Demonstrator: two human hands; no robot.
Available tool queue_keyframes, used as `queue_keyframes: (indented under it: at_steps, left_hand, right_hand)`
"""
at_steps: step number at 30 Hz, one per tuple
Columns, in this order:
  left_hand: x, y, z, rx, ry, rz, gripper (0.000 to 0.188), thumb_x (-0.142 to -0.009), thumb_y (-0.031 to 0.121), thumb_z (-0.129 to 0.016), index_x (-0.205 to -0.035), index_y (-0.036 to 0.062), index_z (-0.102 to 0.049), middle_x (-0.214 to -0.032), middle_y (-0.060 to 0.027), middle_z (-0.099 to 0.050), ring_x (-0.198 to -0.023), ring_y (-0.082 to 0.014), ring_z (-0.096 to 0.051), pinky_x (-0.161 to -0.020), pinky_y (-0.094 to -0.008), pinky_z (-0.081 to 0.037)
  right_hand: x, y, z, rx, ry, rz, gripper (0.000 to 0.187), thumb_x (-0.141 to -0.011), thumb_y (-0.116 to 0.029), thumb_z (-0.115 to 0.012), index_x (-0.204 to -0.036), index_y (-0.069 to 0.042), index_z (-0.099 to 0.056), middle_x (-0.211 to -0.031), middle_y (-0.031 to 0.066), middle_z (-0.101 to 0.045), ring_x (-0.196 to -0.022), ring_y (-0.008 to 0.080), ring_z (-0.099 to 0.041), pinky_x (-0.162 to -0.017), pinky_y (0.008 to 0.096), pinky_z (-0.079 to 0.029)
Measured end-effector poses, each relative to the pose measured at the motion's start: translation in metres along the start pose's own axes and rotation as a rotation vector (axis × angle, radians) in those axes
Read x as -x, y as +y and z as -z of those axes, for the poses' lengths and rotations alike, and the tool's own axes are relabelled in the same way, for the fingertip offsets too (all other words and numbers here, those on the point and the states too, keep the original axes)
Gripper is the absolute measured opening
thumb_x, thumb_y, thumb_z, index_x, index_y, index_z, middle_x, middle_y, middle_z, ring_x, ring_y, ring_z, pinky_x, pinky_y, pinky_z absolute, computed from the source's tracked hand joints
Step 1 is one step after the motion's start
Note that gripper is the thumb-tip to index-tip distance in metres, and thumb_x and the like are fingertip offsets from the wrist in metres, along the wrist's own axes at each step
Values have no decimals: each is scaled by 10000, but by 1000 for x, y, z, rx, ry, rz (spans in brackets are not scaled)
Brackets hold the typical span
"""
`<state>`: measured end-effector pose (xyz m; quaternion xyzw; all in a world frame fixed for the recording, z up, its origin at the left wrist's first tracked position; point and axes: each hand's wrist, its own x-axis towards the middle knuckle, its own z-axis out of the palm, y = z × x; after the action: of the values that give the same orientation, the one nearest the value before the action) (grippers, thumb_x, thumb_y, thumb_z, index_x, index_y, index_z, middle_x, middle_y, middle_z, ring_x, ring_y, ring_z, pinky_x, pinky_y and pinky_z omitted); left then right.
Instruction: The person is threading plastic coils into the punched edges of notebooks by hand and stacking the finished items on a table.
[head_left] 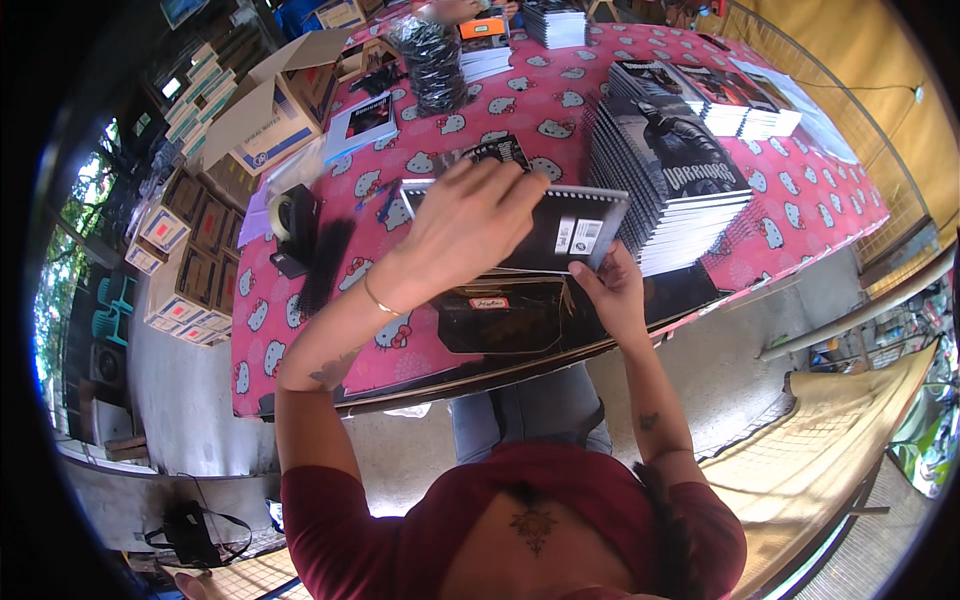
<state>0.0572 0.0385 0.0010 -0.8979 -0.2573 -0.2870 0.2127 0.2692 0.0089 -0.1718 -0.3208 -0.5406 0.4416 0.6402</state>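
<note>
A notebook [535, 240] with a black back cover and a row of white-ringed holes along its upper edge is tilted up over the table's near side. My right hand [610, 285] grips its lower right corner, thumb on the cover. My left hand [485, 215] reaches across the cover, its fingers bent over the holed edge; the thumb and anything else between the fingers are hidden. Just below the notebook lies a dark flat box [500, 318] with a small label. Behind my left hand, another dark-covered notebook [500, 152] shows in part.
Spiral-bound notebooks stand in a tall stack [690, 170] on the right, with more piles behind. A tape dispenser [295, 225] and black plastic coils [325, 265] lie left on the pink tablecloth [270, 310]. Farther off are a wrapped black bundle [430, 65] and an open carton [285, 115].
</note>
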Motion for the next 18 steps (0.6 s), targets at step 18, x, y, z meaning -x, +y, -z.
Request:
queue_keyframes:
  at_steps: [18]
  left_hand:
    - [70,20,-20,-72,-211,129,405,-874,206,-683,-1244,54,-620,-1128,-115,-637,-1147,-255,-587,-1039,-472,-380]
  right_hand:
    - [9,14,-24,72,-77,-68,532,-909,-79,-746,-1382,0,-517,-1156,70,-661,-1034,123,-600,-934,274,-469]
